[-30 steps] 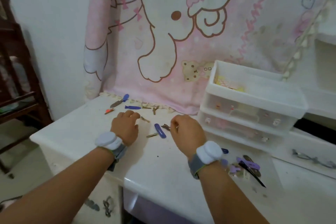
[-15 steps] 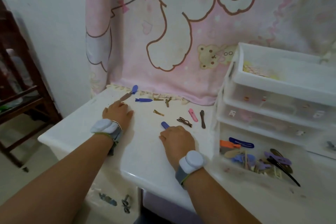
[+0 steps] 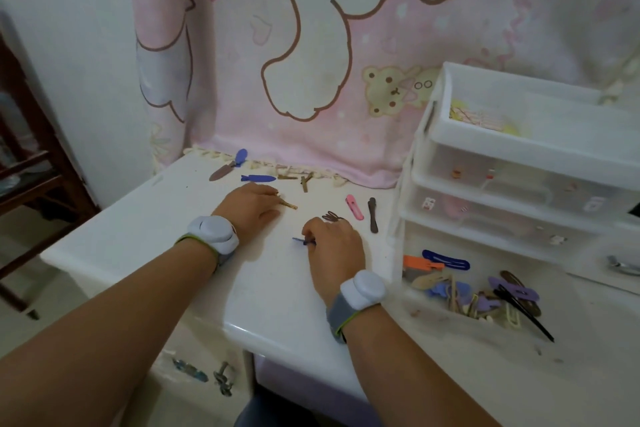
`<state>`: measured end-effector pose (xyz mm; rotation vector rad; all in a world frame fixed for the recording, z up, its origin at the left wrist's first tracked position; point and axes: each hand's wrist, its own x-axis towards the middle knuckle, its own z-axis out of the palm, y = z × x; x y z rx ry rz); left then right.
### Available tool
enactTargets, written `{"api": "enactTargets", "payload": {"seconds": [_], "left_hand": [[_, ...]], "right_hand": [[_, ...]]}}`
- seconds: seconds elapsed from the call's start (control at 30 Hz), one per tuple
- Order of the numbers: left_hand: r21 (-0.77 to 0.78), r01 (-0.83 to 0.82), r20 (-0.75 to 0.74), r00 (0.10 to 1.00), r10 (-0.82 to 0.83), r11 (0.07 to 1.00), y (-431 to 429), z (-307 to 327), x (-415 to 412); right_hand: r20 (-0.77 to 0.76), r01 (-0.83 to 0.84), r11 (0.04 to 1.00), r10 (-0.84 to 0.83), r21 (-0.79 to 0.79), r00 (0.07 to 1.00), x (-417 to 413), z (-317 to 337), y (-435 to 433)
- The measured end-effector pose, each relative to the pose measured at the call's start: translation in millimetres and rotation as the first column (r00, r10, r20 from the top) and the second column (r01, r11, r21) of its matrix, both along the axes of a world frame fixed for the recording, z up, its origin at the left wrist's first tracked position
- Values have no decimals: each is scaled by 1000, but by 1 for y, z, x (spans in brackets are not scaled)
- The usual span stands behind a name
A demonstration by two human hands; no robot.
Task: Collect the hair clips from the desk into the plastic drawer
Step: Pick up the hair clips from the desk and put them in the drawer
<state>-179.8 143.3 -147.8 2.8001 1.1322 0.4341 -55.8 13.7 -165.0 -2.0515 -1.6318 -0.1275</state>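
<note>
Pinched between the fingertips of the right hand [image 3: 334, 246], a thin dark-blue hair clip [image 3: 300, 241] pokes out to the left, low over the white bench [image 3: 270, 288], a narrow grip suited to something so flat; the left hand [image 3: 247, 208] lies palm down further back with its fingers over a slim olive-gold hair clip [image 3: 289, 205], and whether that grip has closed on it cannot be told; using both hands at once probably saves trips. Other clips lie loose on the bench: a pink snap clip [image 3: 354, 207] and a long dark-brown clip [image 3: 372, 215] side by side near the drawer unit, a small brown bow-shaped clip [image 3: 331, 217] just beyond the right fingers, a blue fish-shaped clip [image 3: 258, 178] and a brown leaf-shaped clip [image 3: 221, 172] at the back by the pink cartoon blanket [image 3: 311, 62] hanging on the wall. To the right stands a white translucent plastic drawer unit [image 3: 519, 191]; its bottom clear plastic drawer [image 3: 433, 319] is pulled out toward the person, so the right hand has a short reach to it; it already holds a heap of orange, blue, purple and black clips [image 3: 485, 288]; the job looks partly done.
</note>
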Motion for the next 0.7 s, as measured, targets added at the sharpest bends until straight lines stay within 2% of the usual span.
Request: {"api": "enactTargets", "payload": {"seconds": [0.1,0.23,0.47,0.57,0.7], "left_hand": [[-15,35,-56,998,-36,999,2,2,11],[-13,44,-98,994,-45,999,5,-1,29],[40,-103,-137,985,108,994,-1,-7,29],[26,-148,-75,986,150,989,-16,-6,23],[-57,-244,108,963,249,968,-35,-10,1]], "right_hand": [[-51,-58,997,55,-55,997,0,1,1],[-51,-46,987,39,-156,998,3,-1,3],[-10,-38,966,36,-254,999,3,1,3],[17,-9,965,14,-263,1000,-1,4,2],[46,7,959,7,-285,999,-4,4,2]]}}
